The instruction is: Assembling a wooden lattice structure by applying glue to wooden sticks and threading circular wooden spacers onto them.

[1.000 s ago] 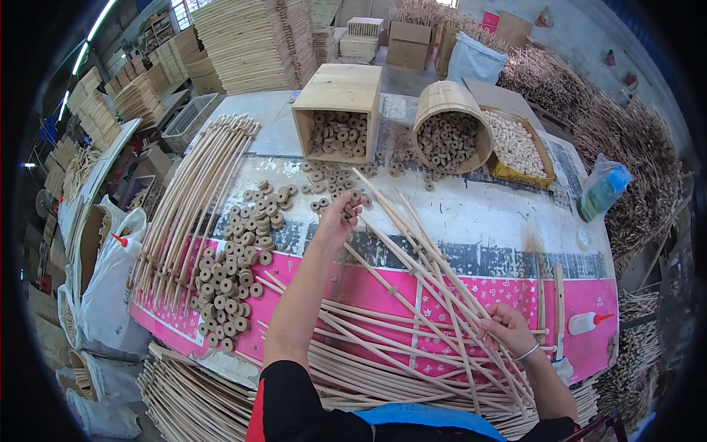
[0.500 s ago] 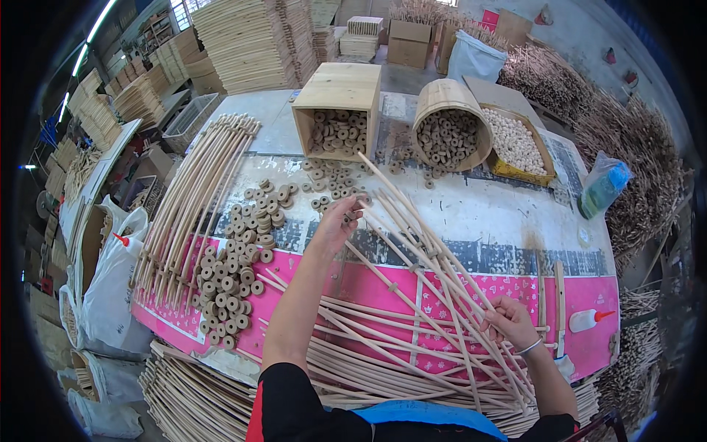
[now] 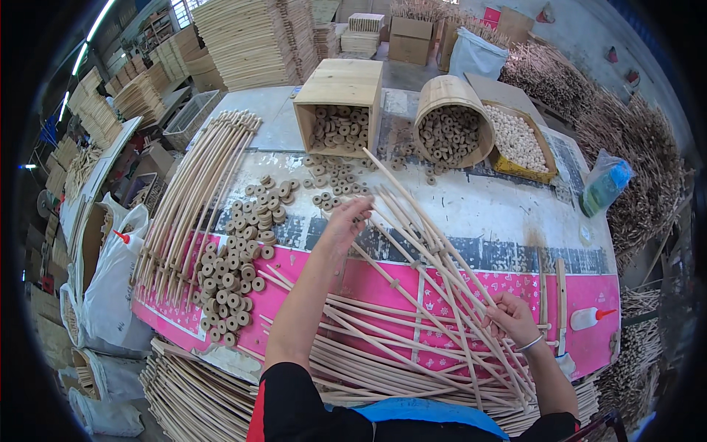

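My left hand (image 3: 346, 225) is over the middle of the table, fingers pinched together at the far ends of several long wooden sticks (image 3: 434, 254). What sits between its fingertips is too small to make out. My right hand (image 3: 512, 322), with a bracelet at the wrist, is closed around a wooden stick lower down on the right. Small wooden rings sit partway along some of these sticks. More loose sticks (image 3: 383, 335) fan across the pink covering (image 3: 361, 278). A heap of wooden rings (image 3: 230, 276) lies left of my left forearm.
A row of sticks with rings (image 3: 195, 214) lies at the left. Farther back stand a wooden box (image 3: 339, 77) and a wooden bucket (image 3: 440, 94), both tipped sideways with rings, beside a yellow crate of pale beads (image 3: 519, 175). Glue bottles (image 3: 585, 318) and a green bottle (image 3: 605, 193) are near the edges.
My left hand has shifted slightly right, its fingertips now lower against the stick ends. My right hand keeps its grip in nearly the same spot. The view has tilted a little.
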The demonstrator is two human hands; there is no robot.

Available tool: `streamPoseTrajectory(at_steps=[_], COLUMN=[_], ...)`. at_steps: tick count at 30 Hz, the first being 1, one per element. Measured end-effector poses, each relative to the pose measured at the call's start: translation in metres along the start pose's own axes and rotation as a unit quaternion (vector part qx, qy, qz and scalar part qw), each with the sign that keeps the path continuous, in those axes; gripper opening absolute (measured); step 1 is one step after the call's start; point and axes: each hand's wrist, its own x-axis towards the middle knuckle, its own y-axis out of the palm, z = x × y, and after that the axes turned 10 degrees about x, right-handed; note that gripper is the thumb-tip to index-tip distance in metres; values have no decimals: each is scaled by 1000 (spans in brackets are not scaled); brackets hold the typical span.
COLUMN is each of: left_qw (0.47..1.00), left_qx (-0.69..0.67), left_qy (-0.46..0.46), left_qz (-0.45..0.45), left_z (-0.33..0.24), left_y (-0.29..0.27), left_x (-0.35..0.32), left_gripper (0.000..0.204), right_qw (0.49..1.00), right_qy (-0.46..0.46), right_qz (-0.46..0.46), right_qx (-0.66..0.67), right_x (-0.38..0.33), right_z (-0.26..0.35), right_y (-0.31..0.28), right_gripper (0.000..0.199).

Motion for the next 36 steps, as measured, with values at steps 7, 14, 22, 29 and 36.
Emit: streamPoseTrajectory(at_steps=[7,14,22,29,36], left_qw=[975,744,595,626,998], left_qx=[115,597,748,689,-24], left_qy=[-8,247,277,316,35], left_qz=[191,-170,-97,-180,-51], left_z=[36,4,18,23,-1], left_y=[79,1,-20,-34,-23], left_x=[-36,43,82,89,45], left_gripper=[30,45,23,19,32], right_qw=[998,982,988,993,996], right_qy=[-54,-158,-100,-71,-62], right_qz=[-19,-86,-110,-79,-61], right_qx=[-5,-60,-41,-46,-31], right_x=[39,54,36,23,-8], right_z=[7,-19,-9,-15,-21], right_y=[14,-8,-13,-18,-13], right_gripper=[16,14,15,19,21])
